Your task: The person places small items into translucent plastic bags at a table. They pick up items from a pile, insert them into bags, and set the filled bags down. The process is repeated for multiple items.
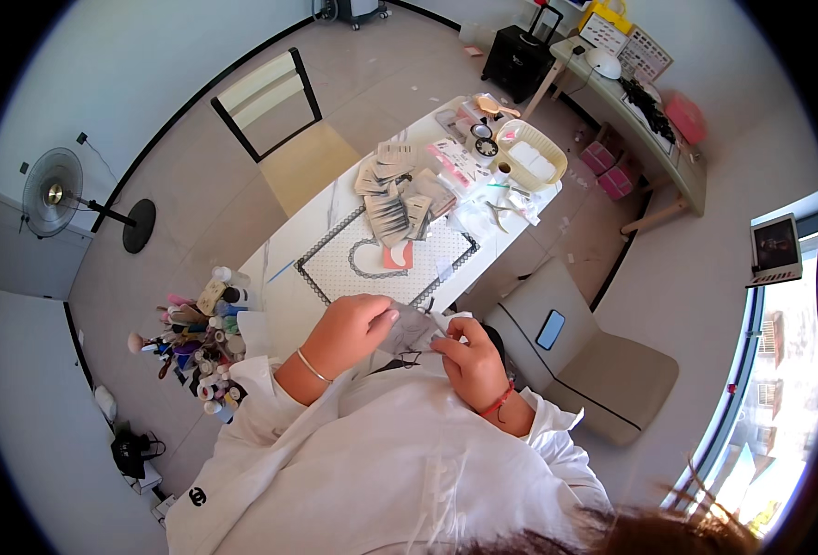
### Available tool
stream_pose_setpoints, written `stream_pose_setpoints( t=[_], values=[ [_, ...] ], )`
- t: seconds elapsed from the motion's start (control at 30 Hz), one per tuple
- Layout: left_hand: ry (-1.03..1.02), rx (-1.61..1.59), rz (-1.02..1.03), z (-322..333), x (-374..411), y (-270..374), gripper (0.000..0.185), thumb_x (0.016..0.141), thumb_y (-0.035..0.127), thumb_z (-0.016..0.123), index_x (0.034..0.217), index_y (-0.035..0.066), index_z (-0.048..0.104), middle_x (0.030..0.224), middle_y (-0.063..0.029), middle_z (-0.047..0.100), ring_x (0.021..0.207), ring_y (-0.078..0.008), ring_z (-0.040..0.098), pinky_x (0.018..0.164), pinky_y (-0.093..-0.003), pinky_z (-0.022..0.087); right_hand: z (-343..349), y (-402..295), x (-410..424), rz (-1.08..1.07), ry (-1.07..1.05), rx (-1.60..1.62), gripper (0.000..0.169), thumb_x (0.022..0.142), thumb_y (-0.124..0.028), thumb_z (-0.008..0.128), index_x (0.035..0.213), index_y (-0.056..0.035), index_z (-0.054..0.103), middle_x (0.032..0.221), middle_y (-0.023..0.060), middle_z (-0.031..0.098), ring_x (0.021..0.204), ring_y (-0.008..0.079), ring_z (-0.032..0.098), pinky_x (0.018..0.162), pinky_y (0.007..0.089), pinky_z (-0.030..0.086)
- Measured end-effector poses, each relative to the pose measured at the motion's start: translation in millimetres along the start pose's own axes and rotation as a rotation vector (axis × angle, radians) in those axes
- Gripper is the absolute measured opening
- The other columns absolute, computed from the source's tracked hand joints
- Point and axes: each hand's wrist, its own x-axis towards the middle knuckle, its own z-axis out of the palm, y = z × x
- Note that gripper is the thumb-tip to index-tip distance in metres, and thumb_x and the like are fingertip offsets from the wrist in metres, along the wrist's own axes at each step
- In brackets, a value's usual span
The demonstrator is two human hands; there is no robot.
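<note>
In front of my chest, my left hand [357,325] pinches one side of a thin see-through plastic bag [410,331]. The opposite side is between the fingers of my right hand [475,361], close to a small white piece whose kind I cannot make out. Just beyond my hands lies a dotted white mat with black lace trim [325,267]. On it rests a small red card [389,258] bearing a white crescent-shaped pad [400,255]. Several fanned piles of flat beige packets [386,216] cover the mat's far part.
Past the packets stand a cream plastic basket [554,156], a wooden hairbrush [488,105] and pliers-like nippers [497,216]. Many bottles and brushes [204,347] crowd the left. A phone [551,329] lies on the beige chair [620,374] at right. Opposite is another chair [312,163].
</note>
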Motion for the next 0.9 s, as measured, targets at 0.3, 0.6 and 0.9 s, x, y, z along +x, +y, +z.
stream_pose_setpoints(
  t=[0.3,0.6,0.9],
  values=[
    [-0.013,-0.292,-0.235,25,-5,-20,0.023,0.088,0.010,0.064,0.076,-0.005,0.052,0.058,-0.0162,0.046,0.051,-0.0206,0.037,0.049,-0.0348,0.037,0,-1,-3,0.077,0.091,0.046,0.023,0.067,0.008,0.069,0.088,-0.0021,0.069,0.117,0.0175,0.054,0.095,0.0329,0.062,0.079,0.0371,0.053],
    [-0.213,-0.677,-0.615,22,-5,11,0.038,0.096,0.024,0.059,0.071,-0.005,0.057,0.059,-0.0072,0.059,0.051,-0.0132,0.059,0.047,-0.0291,0.046,1,-2,-7,0.104,0.105,0.124,0.023,0.066,0.009,0.068,0.086,-0.0018,0.069,0.123,0.0186,0.054,0.097,0.0332,0.063,0.077,0.0355,0.054],
    [-0.062,-0.063,-0.251,9,-8,-2,0.040,0.090,0.031,0.066,0.070,-0.003,0.059,0.059,-0.0143,0.057,0.051,-0.0263,0.053,0.053,-0.0385,0.043,1,0,-9,0.050,0.222,0.112,0.025,0.064,0.009,0.067,0.086,-0.0029,0.068,0.123,0.0185,0.056,0.096,0.0326,0.064,0.075,0.0361,0.054]
  ],
)
